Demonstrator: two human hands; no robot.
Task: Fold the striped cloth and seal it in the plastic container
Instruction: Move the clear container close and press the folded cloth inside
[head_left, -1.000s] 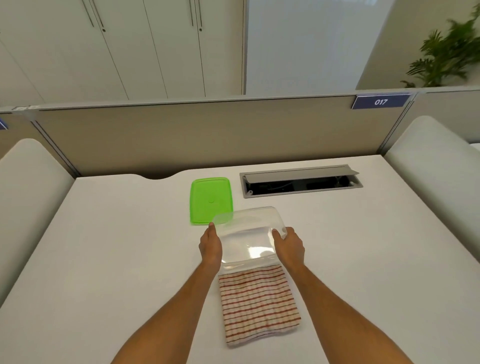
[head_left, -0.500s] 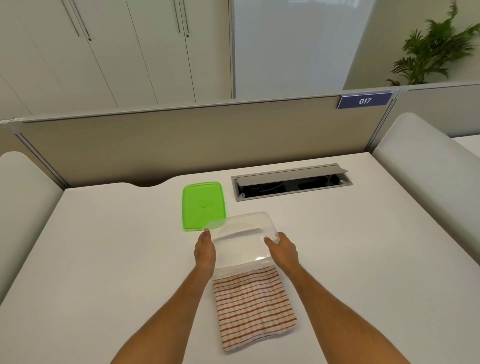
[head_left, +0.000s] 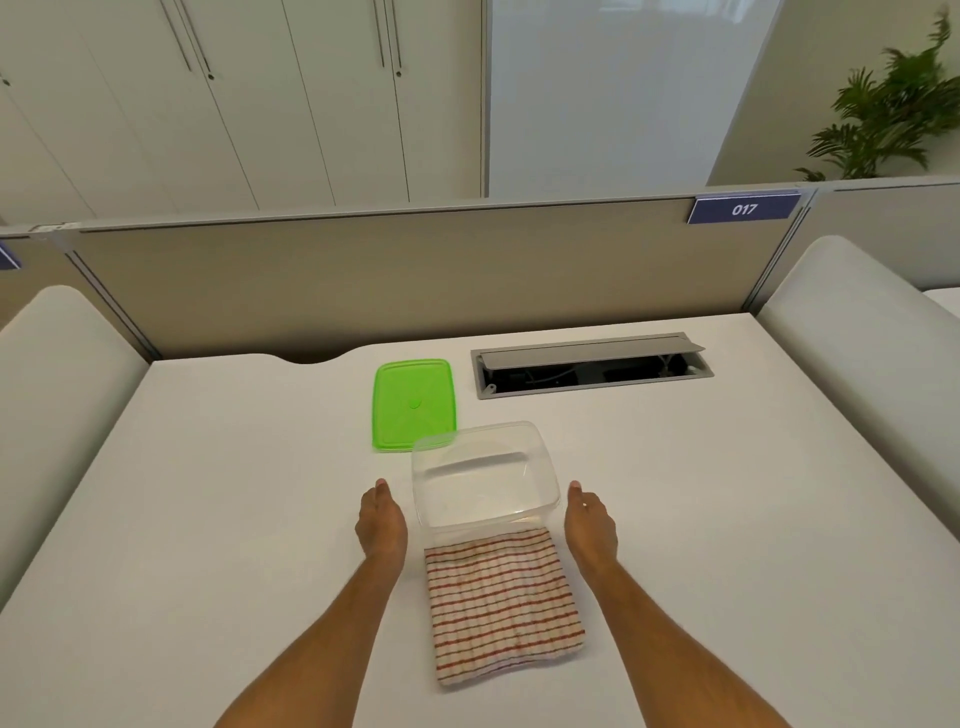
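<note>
- Both hands have been drawn off the plastic container (head_left: 485, 480) since the earlier frames, where its two sides were gripped; it now stands released on the white desk (head_left: 208, 519).
- Left hand (head_left: 381, 522) is held just beside the container's left wall, apart from it, fingers loose and nothing held; the fingertips are foreshortened, so whether they are fully straight cannot be told.
- Right hand (head_left: 589, 525) is seen likewise on the other side, relaxed and empty.
- Striped cloth (head_left: 503, 597) is found already folded into a rectangle, lying on the desk with its far edge touching the container's near wall.
- Green lid (head_left: 414, 402) lies flat behind the container, seemingly just under its far-left corner.
- Folding is judged done; lifting the cloth into the container and pressing on the lid remain.
</note>
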